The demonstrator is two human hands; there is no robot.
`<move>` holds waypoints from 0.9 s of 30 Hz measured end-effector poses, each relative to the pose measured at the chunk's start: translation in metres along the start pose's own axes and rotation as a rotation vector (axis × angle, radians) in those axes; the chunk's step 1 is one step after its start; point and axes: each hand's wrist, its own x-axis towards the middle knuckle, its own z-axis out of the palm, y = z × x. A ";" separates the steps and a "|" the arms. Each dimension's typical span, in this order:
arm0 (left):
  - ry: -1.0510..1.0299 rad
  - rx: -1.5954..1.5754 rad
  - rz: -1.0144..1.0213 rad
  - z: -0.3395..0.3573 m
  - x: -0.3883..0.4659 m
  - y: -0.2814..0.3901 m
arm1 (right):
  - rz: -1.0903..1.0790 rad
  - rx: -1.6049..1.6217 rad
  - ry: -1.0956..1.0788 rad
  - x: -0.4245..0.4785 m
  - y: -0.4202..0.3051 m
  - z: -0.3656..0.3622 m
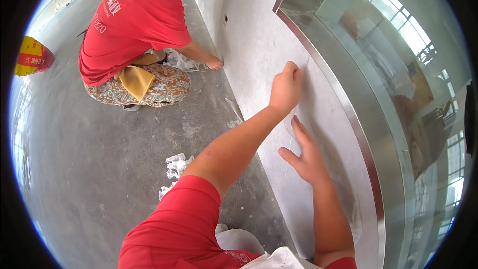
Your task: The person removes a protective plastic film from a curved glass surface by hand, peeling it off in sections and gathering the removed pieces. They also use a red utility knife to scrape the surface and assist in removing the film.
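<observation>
My left hand [286, 86] is closed in a fist against the pale grey wall panel [257, 37], its fingers pinching what may be a bit of thin clear film. My right hand [305, 154], fingers spread, lies lower on the same panel and holds nothing. Clear plastic film [357, 220] hangs loosely on the panel near my right forearm. A metal trim strip [347, 108] borders the panel, with a glass pane [396, 56] beyond it.
A co-worker in a red shirt [138, 18] squats at upper left, one hand at the panel's base beside crumpled plastic film [183, 61]. More crumpled film [177, 165] lies on the grey floor [123, 149]. A red and yellow bag [33, 56] stands far left.
</observation>
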 end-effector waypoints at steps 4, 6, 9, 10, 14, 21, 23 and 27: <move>0.161 -0.004 0.041 -0.006 -0.007 -0.018 | 0.017 0.017 -0.022 -0.001 -0.004 0.006; 0.197 -0.062 -0.024 -0.010 -0.006 -0.029 | 0.023 0.001 -0.047 0.001 -0.006 0.012; 0.236 -0.142 -0.108 -0.015 -0.013 -0.044 | 0.027 -0.032 -0.087 0.004 -0.004 0.024; 0.250 -0.157 -0.129 -0.016 -0.015 -0.048 | 0.025 -0.035 -0.093 0.005 -0.002 0.028; 0.277 -0.175 -0.195 -0.023 -0.022 -0.059 | 0.006 -0.145 -0.095 0.008 0.000 0.044; 0.240 -0.214 -0.235 -0.040 -0.029 -0.058 | -0.024 -0.589 -0.045 0.017 -0.033 0.031; 0.221 -0.195 -0.213 -0.042 -0.030 -0.058 | -0.027 -0.700 0.073 0.039 -0.051 0.003; 0.186 -0.176 -0.157 -0.045 -0.030 -0.050 | -0.231 -0.606 0.413 0.092 -0.049 -0.018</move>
